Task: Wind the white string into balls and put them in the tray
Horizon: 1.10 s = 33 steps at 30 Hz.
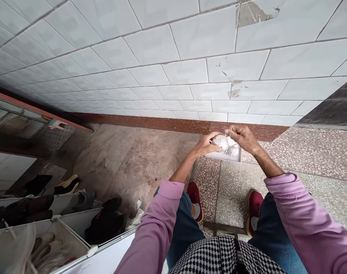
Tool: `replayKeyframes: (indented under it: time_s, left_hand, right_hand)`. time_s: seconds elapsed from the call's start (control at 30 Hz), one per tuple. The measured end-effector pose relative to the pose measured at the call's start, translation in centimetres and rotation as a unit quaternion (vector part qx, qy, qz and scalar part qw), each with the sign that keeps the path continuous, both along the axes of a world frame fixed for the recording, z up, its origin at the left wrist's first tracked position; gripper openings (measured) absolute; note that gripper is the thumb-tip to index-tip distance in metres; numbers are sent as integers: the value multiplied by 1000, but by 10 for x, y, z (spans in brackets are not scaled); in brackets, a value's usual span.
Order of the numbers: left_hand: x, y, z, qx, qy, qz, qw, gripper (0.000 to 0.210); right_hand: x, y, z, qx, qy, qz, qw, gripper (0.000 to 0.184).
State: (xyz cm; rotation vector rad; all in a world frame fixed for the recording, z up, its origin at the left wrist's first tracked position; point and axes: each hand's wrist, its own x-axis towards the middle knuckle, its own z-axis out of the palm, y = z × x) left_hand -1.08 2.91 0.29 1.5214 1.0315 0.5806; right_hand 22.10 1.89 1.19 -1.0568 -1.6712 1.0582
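Observation:
In front of my knees, my left hand (205,145) curls around a white, shiny rounded bundle (219,141), perhaps a ball of thread or something in clear plastic; I cannot tell which. My right hand (244,140) is closed in a pinch just to the right, with a thin white strand (225,134) at its fingertips. A second silvery-white bundle (232,151) lies below the right fingers in a shallow white box (236,158). The hands hide part of the box.
A white tiled wall (190,72) with a brown skirting (162,123) rises ahead. At left stands an open white shoe rack (76,224) with shoes. My feet in red shoes (194,198) rest on the speckled floor (230,186).

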Motion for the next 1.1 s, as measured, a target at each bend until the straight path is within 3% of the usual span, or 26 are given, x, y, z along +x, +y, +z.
replayKeyframes:
  time_s: [0.1, 0.17, 0.3, 0.43, 0.57, 0.7, 0.77, 0.87, 0.97, 1.1]
  left_hand:
    - [5, -1, -1, -74, -64, -72, 993, 71]
    - [10, 0, -5, -114, -141, -55, 982, 78]
    - [14, 6, -11, -132, -268, 78, 951, 80]
    - [10, 10, -11, -96, -320, 202, 921, 76]
    - [5, 13, -16, -22, -283, 240, 928, 83]
    - [0, 14, -23, 115, -108, 261, 952, 74]
    - [-3, 12, -21, 126, -63, 225, 964, 72]
    - [-5, 7, -14, 32, -90, 108, 990, 71]
    - [-2, 3, -7, -58, -131, 24, 989, 69]
    - [6, 0, -4, -119, -136, -27, 983, 60]
  right_hand:
    - [5, 7, -10, -13, 3, -24, 1000, 68]
    - [6, 11, -17, -20, 0, -38, 999, 65]
    - [3, 13, -23, -12, -22, -33, 999, 60]
    - [-10, 1, -23, 10, -81, 23, 996, 51]
    - [-30, -17, -18, 7, -109, 94, 990, 53]
    - [-33, -24, -3, 12, -69, 127, 989, 58]
    - [-25, -21, 4, 15, -39, 97, 994, 58]
    - [-8, -11, 9, 5, 1, 23, 1000, 61]
    - [3, -5, 10, -7, 30, -22, 999, 64]
    - [6, 1, 1, -13, 36, -18, 999, 66]
